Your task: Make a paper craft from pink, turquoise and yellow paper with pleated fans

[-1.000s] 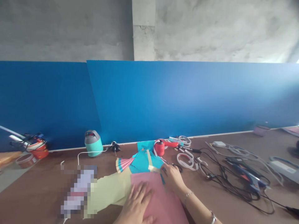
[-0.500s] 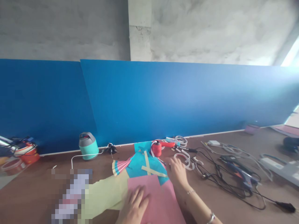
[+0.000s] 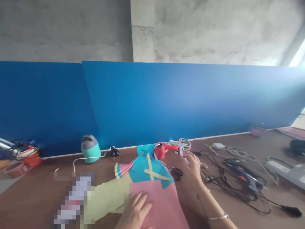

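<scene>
My left hand [image 3: 137, 208] lies flat with fingers spread on a pink paper sheet [image 3: 164, 206]. Beyond it are blue paper [image 3: 138, 170] with crossed cream strips [image 3: 149, 163] and a pleated paper fan [image 3: 124, 168] in pink, blue and cream. To the right, my right hand [image 3: 192, 168] has its fingers curled over a white strip [image 3: 181, 151], seemingly part of a white ring-shaped roll mostly hidden behind the hand. Black-handled scissors [image 3: 176, 174] lie just left of that hand, blades toward the blue paper. Pale yellow-green paper [image 3: 107, 198] is under the pink sheet's left side.
A red spool [image 3: 160, 152] stands behind the blue paper. Tangled black cables [image 3: 222, 178], a blue-and-black tool [image 3: 247, 179] and a power strip [image 3: 278, 170] occupy the right. On the left are a teal container [image 3: 91, 151], keys [image 3: 113, 151] and an orange-red bucket [image 3: 32, 159].
My right hand has moved right, away from the scissors, whose handles now show, and over the white roll. A white strip now shows at its fingertips. My left hand stays on the pink paper.
</scene>
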A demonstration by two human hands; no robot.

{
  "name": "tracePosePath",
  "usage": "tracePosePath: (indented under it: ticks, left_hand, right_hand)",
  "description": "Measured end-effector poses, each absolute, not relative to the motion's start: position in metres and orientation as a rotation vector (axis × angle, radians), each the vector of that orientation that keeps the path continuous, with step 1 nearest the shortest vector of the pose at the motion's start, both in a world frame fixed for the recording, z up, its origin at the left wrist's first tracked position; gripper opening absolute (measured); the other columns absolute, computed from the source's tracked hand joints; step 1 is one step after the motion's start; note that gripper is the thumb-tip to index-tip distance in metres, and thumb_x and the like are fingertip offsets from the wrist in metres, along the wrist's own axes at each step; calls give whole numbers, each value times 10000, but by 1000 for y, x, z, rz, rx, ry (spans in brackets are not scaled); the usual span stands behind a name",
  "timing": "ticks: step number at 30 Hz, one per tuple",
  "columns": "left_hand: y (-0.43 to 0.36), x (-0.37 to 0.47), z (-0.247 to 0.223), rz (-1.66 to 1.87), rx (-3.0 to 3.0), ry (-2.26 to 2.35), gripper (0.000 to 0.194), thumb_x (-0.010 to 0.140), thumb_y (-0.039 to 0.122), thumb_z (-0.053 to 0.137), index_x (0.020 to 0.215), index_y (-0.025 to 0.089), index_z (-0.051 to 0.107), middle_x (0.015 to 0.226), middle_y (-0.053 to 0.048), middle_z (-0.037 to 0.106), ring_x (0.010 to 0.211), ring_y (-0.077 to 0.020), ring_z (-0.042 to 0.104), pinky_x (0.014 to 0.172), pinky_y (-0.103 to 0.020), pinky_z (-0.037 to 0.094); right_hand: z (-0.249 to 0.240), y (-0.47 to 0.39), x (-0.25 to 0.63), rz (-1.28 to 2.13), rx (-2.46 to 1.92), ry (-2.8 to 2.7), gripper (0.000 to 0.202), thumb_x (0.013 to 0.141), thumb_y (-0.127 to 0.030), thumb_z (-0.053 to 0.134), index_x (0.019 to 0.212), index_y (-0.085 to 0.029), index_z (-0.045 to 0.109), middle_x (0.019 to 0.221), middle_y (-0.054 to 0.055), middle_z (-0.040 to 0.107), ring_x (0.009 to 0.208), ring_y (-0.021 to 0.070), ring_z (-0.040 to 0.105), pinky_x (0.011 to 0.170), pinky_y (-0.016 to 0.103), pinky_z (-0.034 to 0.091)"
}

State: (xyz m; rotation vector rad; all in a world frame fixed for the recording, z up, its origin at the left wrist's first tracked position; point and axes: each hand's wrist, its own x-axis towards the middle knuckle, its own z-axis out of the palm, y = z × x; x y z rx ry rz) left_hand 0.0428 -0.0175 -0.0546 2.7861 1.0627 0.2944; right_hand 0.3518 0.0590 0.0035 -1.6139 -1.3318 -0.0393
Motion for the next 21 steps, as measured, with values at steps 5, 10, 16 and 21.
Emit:
tracePosePath:
  ticks: [5, 10, 16, 21]
  left_hand:
    - [-26, 48, -29, 317, 2730, 1119, 504, 732, 361, 672, 1216, 268, 566, 1314, -93, 536, 1161, -322, 511, 996, -514, 406]
    - [-28, 58, 10, 728, 2492, 1291, 331, 807, 191, 525, 1118, 251, 623, 1183, -62, 623, 1119, -244, 556, 979, -401, 462]
    - [-6, 77, 34, 1254, 2138, 1351, 339, 908, 267, 422, 1229, 246, 530, 1210, -67, 602, 1132, -208, 555, 943, -358, 489]
    - [17, 92, 25, 1598, 2156, 1361, 355, 917, 238, 434, 1267, 232, 492, 1211, -88, 596, 1123, -217, 551, 902, -372, 496]
  right_hand:
    - [17, 49, 351, 318, -1349, -1053, 331, 783, -497, 521, 847, -174, 561, 742, 46, 626, 710, 196, 563, 674, 301, 423]
    - [37, 36, 322, 565, -1174, -1120, 319, 820, -507, 506, 847, -192, 546, 631, -7, 544, 618, 152, 526, 614, 257, 425]
    - [54, 24, 268, 999, -917, -1362, 334, 830, -451, 538, 1030, -184, 552, 758, 20, 601, 744, 164, 572, 726, 273, 464]
    - [39, 20, 240, 889, -923, -1608, 288, 865, -425, 511, 1025, -195, 578, 822, 59, 647, 778, 185, 616, 740, 318, 508]
